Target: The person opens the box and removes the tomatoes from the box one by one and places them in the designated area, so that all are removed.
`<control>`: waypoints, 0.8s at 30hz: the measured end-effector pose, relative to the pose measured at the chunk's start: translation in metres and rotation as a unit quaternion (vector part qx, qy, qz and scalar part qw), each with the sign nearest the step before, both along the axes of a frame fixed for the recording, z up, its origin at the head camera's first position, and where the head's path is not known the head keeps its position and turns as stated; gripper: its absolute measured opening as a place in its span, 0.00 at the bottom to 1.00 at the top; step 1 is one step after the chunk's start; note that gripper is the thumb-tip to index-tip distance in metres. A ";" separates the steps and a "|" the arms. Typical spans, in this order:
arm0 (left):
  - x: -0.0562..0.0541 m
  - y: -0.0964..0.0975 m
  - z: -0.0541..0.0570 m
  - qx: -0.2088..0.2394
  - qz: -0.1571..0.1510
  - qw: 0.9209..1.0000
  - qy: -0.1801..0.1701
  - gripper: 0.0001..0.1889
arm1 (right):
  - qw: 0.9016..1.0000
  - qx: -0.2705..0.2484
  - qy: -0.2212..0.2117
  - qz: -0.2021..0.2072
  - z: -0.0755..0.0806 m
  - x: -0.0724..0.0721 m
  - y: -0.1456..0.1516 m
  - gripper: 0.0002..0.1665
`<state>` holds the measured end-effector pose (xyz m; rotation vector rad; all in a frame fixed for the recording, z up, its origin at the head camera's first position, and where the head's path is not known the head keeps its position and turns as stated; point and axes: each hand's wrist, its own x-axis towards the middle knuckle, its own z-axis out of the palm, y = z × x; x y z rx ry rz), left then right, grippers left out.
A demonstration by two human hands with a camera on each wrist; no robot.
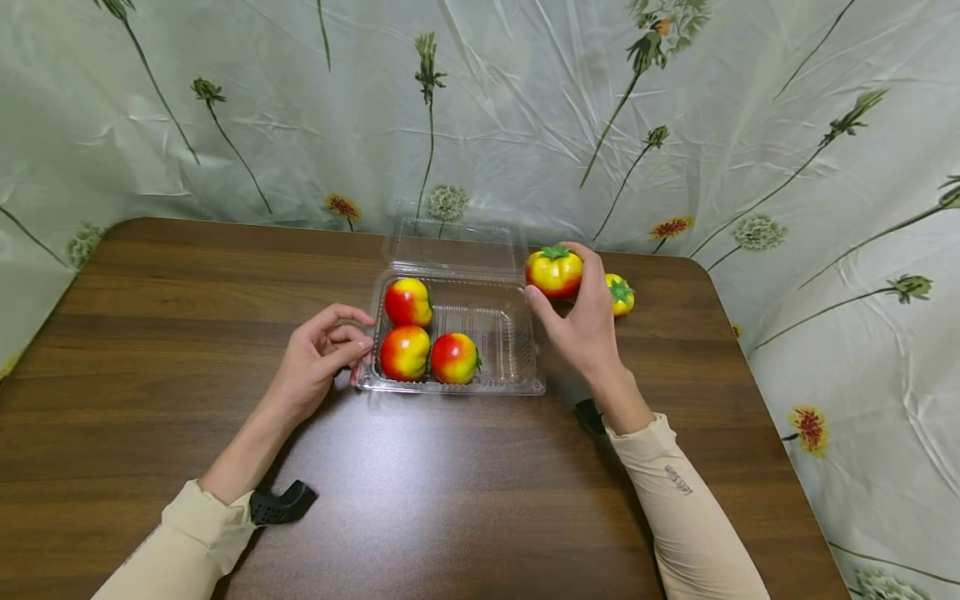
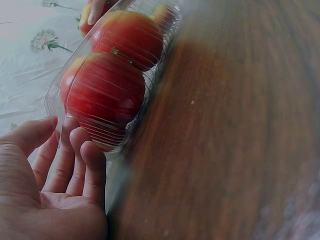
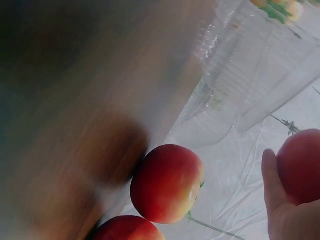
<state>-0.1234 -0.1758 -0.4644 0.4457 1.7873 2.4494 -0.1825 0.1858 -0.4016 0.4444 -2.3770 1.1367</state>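
Observation:
A clear plastic clamshell box [image 1: 504, 333] lies with its lid [image 1: 457, 242] raised at the back. Three red-and-yellow persimmons sit inside: a back-left persimmon [image 1: 408, 302], a front-left persimmon [image 1: 405, 353] and a front-middle persimmon [image 1: 454, 358]. My left hand [image 1: 318, 354] holds the box's left rim, with thumb and bent fingers [image 2: 79, 165] at its edge. Beyond the box's back-right corner, my right hand [image 1: 581, 321] grips another persimmon [image 1: 553, 273], green calyx upward. A loose persimmon [image 1: 621, 293] is partly hidden behind that hand; the right wrist view shows two loose persimmons [image 3: 167, 184] there.
The box stands on a brown wooden table [image 1: 420, 500], close to its back edge. A pale floral cloth [image 1: 510, 108] hangs behind and on the right. Black wrist straps [image 1: 283, 504] sit at both cuffs.

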 end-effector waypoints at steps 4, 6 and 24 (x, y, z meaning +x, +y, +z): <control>0.000 0.000 0.000 -0.001 0.000 1.000 -0.001 0.13 | 0.999 -0.043 -0.013 -0.020 0.002 -0.001 0.005 0.39; 0.000 0.000 0.000 -0.002 0.000 1.000 -0.001 0.13 | 0.997 -0.070 -0.027 -0.025 0.003 -0.001 0.007 0.38; 0.000 0.000 0.000 -0.007 0.002 1.000 -0.001 0.13 | 0.989 -0.129 -0.022 -0.075 0.009 -0.008 0.026 0.33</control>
